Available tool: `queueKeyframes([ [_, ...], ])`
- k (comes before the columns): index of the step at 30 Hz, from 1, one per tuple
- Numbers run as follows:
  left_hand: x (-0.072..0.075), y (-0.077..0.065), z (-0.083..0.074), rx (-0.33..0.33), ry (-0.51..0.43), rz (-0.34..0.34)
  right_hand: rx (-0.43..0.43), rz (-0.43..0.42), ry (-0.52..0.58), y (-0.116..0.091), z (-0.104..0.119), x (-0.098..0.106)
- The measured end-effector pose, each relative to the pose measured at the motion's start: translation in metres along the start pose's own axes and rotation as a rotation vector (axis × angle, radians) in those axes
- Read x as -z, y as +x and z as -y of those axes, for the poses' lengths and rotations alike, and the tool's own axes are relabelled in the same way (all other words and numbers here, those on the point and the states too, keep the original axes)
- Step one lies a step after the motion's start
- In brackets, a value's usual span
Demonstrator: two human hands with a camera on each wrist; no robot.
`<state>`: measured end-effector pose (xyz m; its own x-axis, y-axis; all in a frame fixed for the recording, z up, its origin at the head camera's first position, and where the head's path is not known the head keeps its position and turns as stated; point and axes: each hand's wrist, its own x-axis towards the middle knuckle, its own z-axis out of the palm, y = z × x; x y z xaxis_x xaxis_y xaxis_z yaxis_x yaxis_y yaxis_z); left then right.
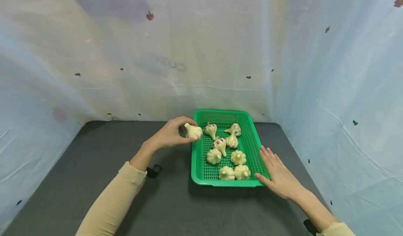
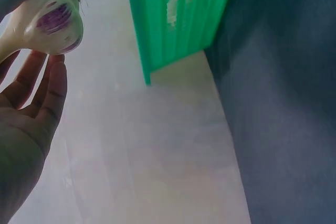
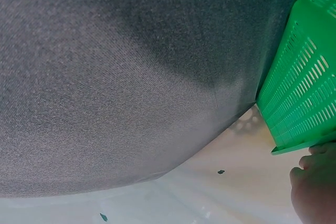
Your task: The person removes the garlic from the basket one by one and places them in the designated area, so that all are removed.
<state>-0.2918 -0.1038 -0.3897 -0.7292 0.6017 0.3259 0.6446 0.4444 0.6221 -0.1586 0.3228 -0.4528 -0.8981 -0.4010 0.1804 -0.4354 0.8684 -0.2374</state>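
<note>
My left hand (image 1: 174, 134) pinches a garlic bulb (image 1: 193, 131) between thumb and fingers, at the left rim of a green basket (image 1: 196, 159). In the left wrist view that garlic bulb (image 2: 55, 17) shows purple patches and a tuft of dry roots. Inside the basket lie several more garlic bulbs (image 1: 238, 157), some on their sides with purple marks, others with stems up. My right hand (image 1: 278, 174) has its fingers straight against the basket's right rim. The right wrist view catches only part of this hand (image 3: 316, 182), beside the slotted basket wall (image 3: 304, 87).
The basket stands on a dark grey cloth-covered table (image 1: 170, 201), close to its back edge. Pale plastic sheeting (image 1: 189, 54) with small dark leaf-like spots hangs behind the table and along both sides. Both wrists carry a black strap (image 1: 153, 171).
</note>
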Motion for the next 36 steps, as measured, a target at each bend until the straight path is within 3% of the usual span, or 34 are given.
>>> queueKeyframes([
  [10, 0.031, -0.021, 0.034, 0.099, 0.020, -0.053, -0.003, 0.001, 0.018, -0.001, 0.000, -0.001],
  [24, 0.078, -0.065, 0.096, 0.292, 0.135, -0.098, 0.001, 0.004, 0.011, -0.001, -0.001, 0.000],
  [36, 0.101, -0.102, 0.148, 0.432, 0.247, -0.080, 0.001, 0.007, 0.005, 0.000, 0.001, 0.000],
])
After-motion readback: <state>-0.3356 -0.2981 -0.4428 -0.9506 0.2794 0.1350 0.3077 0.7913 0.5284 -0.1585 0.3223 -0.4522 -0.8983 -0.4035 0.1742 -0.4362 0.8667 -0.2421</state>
